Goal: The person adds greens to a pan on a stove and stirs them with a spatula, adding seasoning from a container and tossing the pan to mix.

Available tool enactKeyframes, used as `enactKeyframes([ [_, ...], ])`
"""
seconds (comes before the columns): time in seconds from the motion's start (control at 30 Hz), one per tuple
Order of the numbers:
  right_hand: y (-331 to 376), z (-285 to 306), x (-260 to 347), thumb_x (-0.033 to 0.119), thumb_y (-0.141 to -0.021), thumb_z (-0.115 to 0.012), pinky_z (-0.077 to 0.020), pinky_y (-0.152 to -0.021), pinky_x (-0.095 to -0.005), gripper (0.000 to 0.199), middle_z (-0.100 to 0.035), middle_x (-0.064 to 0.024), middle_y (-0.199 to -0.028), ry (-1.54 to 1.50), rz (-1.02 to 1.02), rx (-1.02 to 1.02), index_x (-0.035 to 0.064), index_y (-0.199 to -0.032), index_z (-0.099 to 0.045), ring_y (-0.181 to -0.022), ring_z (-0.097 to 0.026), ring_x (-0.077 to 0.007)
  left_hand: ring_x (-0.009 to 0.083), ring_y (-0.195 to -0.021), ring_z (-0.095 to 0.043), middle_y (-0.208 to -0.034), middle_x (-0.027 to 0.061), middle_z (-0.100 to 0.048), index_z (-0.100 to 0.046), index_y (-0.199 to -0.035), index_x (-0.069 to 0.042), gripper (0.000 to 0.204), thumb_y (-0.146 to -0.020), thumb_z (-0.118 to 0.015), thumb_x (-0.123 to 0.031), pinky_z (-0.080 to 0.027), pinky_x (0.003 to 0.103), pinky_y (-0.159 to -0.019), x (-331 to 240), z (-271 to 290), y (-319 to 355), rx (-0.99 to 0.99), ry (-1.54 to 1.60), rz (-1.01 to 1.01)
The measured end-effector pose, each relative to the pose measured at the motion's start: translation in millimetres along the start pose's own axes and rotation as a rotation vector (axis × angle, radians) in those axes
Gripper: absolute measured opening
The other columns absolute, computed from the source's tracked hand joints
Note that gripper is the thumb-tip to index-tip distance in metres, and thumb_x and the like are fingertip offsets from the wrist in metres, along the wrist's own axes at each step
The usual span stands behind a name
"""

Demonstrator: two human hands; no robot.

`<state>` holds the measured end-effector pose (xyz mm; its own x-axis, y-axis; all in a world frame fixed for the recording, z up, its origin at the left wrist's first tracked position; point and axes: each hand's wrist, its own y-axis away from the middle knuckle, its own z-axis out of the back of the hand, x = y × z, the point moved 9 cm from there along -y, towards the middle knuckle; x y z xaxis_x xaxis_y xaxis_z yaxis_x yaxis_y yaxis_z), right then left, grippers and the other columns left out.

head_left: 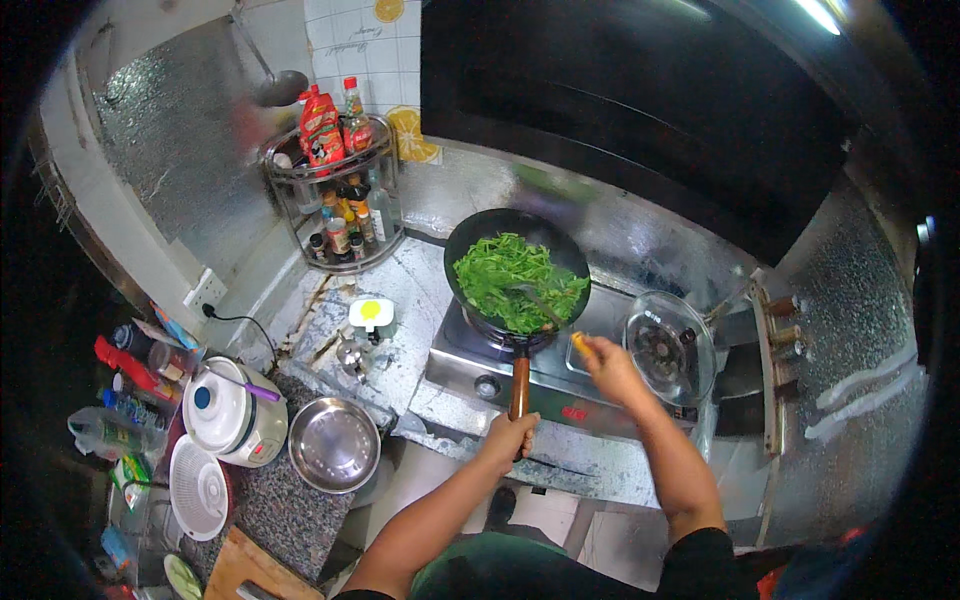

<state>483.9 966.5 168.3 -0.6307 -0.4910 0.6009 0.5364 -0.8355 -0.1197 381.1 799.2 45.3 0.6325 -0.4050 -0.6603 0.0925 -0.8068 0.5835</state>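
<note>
Steel-sheeted walls and a large dark panel (640,120) close in this kitchen corner; below them, on a steel stove (450,368), sits a black wok (462,232) filled with leafy greens (500,275). Left hand (508,438) is clasped round the wok's wooden handle (520,385), a hold that seems to steady the pan; right hand (608,368) grips the orange end of a utensil (535,296), its far part down among the greens (the long reach presumably spares the fingers the heat). A clear glass lid (672,345) lies right of the wok, probably parked there to be near; bottles fill a two-tier rack (335,268) in the corner; leftward, a speckled counter (300,525) bears a white cooker (262,438) and a steel bowl (335,445).
</note>
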Motion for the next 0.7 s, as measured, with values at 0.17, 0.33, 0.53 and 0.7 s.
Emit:
enactKeyframes([
  [0.17,56,42,38,0.017,-0.083,-0.056,-0.0484,-0.078,-0.0369,0.032,-0.063,-0.0202,-0.097,-0.049,-0.149,0.082,0.0070,-0.114,-0.058,-0.088,-0.062,-0.0328,0.0089,-0.046,-0.046,-0.062,-0.0011,-0.047,-0.046,-0.081,-0.010,0.025,-0.080,-0.066,-0.024,-0.037,0.023,-0.037,-7,15,4,0.024,0.040,0.016],
  [0.33,79,85,62,0.012,-0.080,-0.059,-0.0492,-0.072,-0.0409,0.031,-0.064,-0.0186,-0.086,0.341,-0.112,-0.005,0.0084,-0.110,-0.059,-0.079,-0.062,-0.0354,0.0086,-0.046,-0.045,-0.064,-0.0010,-0.048,-0.046,-0.083,-0.010,0.028,-0.080,-0.067,-0.029,-0.037,0.021,-0.037,-14,11,13,0.093,0.037,0.047],
  [0.53,48,87,101,0.017,-0.081,-0.057,-0.0485,-0.072,-0.0448,0.028,-0.063,-0.0194,-0.085,0.344,-0.062,-0.061,0.0106,-0.108,-0.061,-0.078,-0.061,-0.0369,0.0103,-0.051,-0.053,-0.068,-0.0002,-0.051,-0.048,-0.086,-0.010,0.030,-0.079,-0.068,-0.031,-0.039,0.022,-0.038,-18,25,19,0.092,0.063,0.113],
  [0.7,-28,7,37,0.018,-0.083,-0.052,-0.0476,-0.069,-0.0498,0.028,-0.061,-0.0241,-0.082,0.372,-0.067,-0.135,0.0160,-0.109,-0.060,-0.076,-0.060,-0.0402,0.0111,-0.050,-0.053,-0.070,-0.0005,-0.052,-0.049,-0.089,-0.011,0.028,-0.080,-0.067,-0.029,-0.042,0.025,-0.042,-18,8,11,0.194,0.105,0.151],
])
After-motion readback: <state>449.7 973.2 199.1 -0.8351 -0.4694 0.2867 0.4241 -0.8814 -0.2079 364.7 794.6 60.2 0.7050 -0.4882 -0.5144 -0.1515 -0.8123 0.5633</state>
